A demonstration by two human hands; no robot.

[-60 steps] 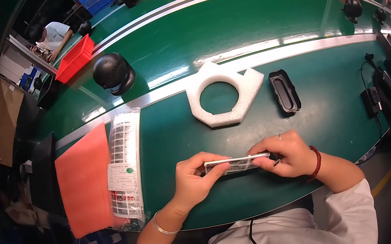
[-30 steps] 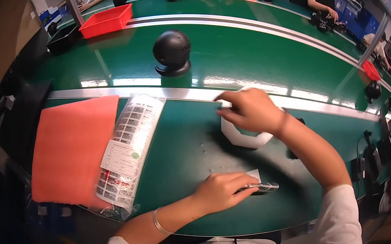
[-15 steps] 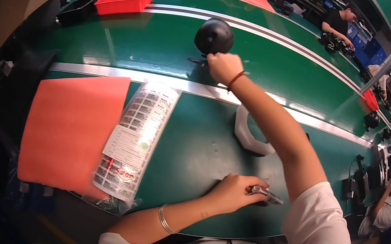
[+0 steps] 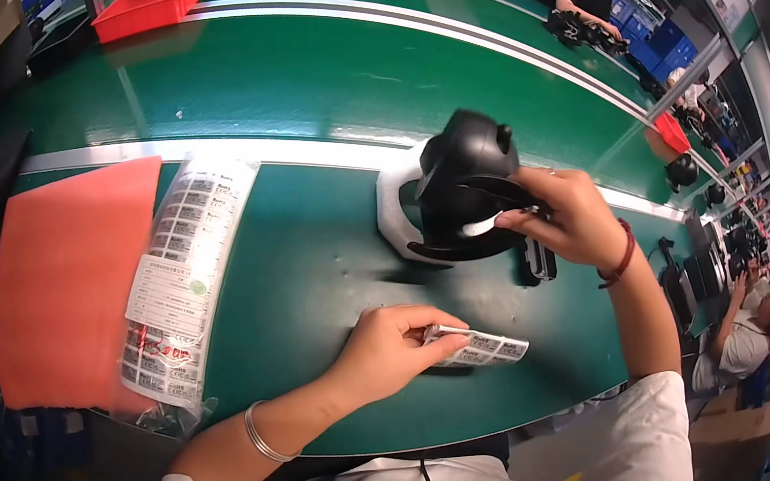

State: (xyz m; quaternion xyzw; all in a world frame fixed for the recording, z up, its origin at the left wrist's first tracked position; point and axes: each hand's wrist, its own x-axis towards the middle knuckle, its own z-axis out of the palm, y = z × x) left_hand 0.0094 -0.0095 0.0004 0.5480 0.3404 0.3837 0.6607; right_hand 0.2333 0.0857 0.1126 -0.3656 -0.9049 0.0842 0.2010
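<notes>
My right hand (image 4: 572, 214) grips a black rounded device (image 4: 467, 158) by its curved handle-like part, thumb and fingers closed on it. The device is tilted above the table, in front of a white angular ring (image 4: 391, 215) that it partly covers. Below the hand shows a small dark piece with a pale edge (image 4: 537, 260); whether it belongs to the device I cannot tell. Low over the table, my left hand (image 4: 390, 351) pinches a strip of printed labels (image 4: 486, 347) between thumb and fingers. Its free end points right.
At the left lie an orange-red sheet (image 4: 73, 287) and a plastic sleeve of label sheets (image 4: 176, 272). A metal edge strip separates my green table from a green conveyor (image 4: 281, 77). A red bin (image 4: 151, 7) stands beyond it. Other people work at the far right.
My right hand has brought the black device from the conveyor toward me, over the white ring. My left hand still holds the label strip, now seen flatter. The whole view has shifted.
</notes>
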